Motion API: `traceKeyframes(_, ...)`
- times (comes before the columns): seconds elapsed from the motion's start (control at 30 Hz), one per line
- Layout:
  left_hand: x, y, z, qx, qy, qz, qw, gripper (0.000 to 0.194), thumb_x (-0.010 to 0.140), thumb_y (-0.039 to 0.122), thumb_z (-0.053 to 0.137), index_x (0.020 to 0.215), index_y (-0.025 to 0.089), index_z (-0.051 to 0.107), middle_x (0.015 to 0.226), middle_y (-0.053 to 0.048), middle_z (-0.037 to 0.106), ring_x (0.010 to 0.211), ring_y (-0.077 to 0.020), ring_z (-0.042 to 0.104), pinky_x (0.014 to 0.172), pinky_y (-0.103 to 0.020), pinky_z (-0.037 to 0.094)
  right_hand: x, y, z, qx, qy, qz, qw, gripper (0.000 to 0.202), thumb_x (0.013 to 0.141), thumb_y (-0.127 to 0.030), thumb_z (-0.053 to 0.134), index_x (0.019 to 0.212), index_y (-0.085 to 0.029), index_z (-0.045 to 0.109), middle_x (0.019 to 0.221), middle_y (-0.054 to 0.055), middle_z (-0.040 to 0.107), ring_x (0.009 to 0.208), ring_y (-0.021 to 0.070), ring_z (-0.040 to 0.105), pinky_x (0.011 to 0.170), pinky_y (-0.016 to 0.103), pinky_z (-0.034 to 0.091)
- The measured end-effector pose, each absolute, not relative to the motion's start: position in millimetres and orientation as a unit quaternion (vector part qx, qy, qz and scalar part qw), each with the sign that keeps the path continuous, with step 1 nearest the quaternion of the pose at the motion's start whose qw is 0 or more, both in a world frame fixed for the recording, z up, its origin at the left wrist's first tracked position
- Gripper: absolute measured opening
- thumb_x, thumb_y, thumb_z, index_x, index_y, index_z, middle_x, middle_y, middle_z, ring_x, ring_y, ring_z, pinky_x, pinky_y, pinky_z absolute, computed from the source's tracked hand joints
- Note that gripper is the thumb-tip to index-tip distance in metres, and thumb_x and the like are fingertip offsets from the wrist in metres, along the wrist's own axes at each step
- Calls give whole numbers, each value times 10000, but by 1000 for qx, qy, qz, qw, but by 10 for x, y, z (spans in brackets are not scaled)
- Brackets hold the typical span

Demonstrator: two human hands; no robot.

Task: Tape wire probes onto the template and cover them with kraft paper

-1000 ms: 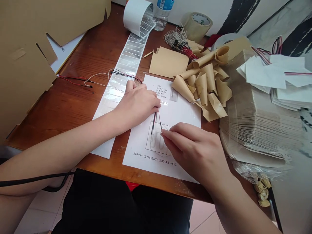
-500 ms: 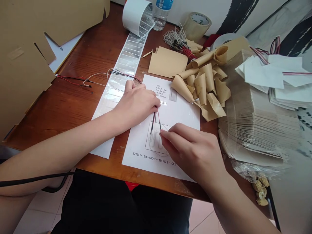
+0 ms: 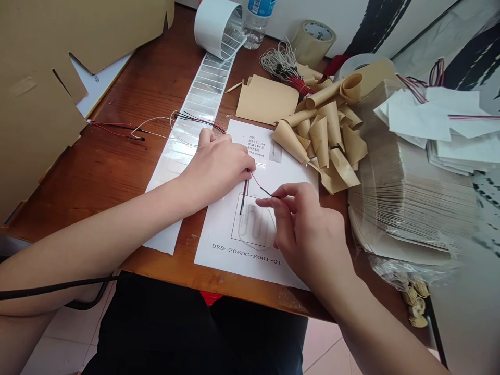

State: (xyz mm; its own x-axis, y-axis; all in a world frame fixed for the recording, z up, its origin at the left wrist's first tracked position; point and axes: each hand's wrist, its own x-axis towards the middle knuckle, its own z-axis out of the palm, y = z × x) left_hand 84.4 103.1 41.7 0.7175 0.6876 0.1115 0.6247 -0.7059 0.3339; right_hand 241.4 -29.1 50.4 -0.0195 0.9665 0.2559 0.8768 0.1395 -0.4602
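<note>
A thin red and black wire (image 3: pixel 267 192) runs from under my left hand (image 3: pixel 226 160) to my right hand (image 3: pixel 308 224). Thumb and fingertips of the right hand pinch its dark end. My left hand lies closed over the wires' middle, against a printed white sheet (image 3: pixel 219 229); its fingertips are partly hidden. Other dark wire ends (image 3: pixel 242 205) point down over a rectangle drawn on the sheet, where a pale looped lead (image 3: pixel 239 229) also lies. On the hand's far side, more red and black wires (image 3: pixel 201 121) stick out across the strip of clear labels.
The label strip (image 3: pixel 209 78) unrolls from a roll (image 3: pixel 209 26) at the back. Rolled brown paper pieces (image 3: pixel 322 138), a wire bundle (image 3: pixel 283 65) and packing tape (image 3: pixel 314 41) lie behind. A cardboard box (image 3: pixel 78 31) stands left; a wrapped paper stack (image 3: pixel 414 192) stands right.
My right hand has shifted slightly up and right, drawing the wire's end away to the right from the drawn rectangle. My left hand stays in place.
</note>
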Motion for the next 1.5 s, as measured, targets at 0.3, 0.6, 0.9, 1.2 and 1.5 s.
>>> traceKeyframes(0.3,842,1032,425,918,355,115,134,205,986,242,615,956,255,817,1040,-50,799,1060,-300,575,1008,-560,284,2411,-325,475,-662,-711,19,236,103,1026,-280,485,1044,-209,558,829,65,793,556,198,705,490,254,351)
traceKeyframes(0.6,852,1030,440,919,358,105,128,193,990,253,623,961,250,814,1065,-44,805,1072,-307,579,986,-547,285,2390,-348,545,-631,-747,-30,206,89,988,-231,557,1004,-176,625,684,-2,690,431,115,520,461,250,275)
traceKeyframes(0.9,854,1036,434,917,362,103,132,183,983,252,637,972,262,819,1089,-39,802,1097,-315,592,1001,-554,281,2430,-373,547,-529,-829,-103,151,252,970,-89,535,773,-191,654,667,-21,618,495,92,421,472,267,237)
traceKeyframes(1.2,834,1048,379,920,349,124,127,219,994,274,610,984,268,828,1064,-44,804,1084,-302,594,1032,-579,278,2373,-346,494,-484,-855,-123,141,365,979,-99,507,637,-178,608,610,-29,516,487,102,347,447,278,239)
traceKeyframes(1.5,847,1038,419,917,358,108,139,200,984,259,629,977,265,829,1071,-50,803,1119,-319,588,1021,-569,281,2397,-363,493,-563,-806,-86,161,179,970,-272,613,882,-150,711,692,-13,639,487,113,544,425,279,261)
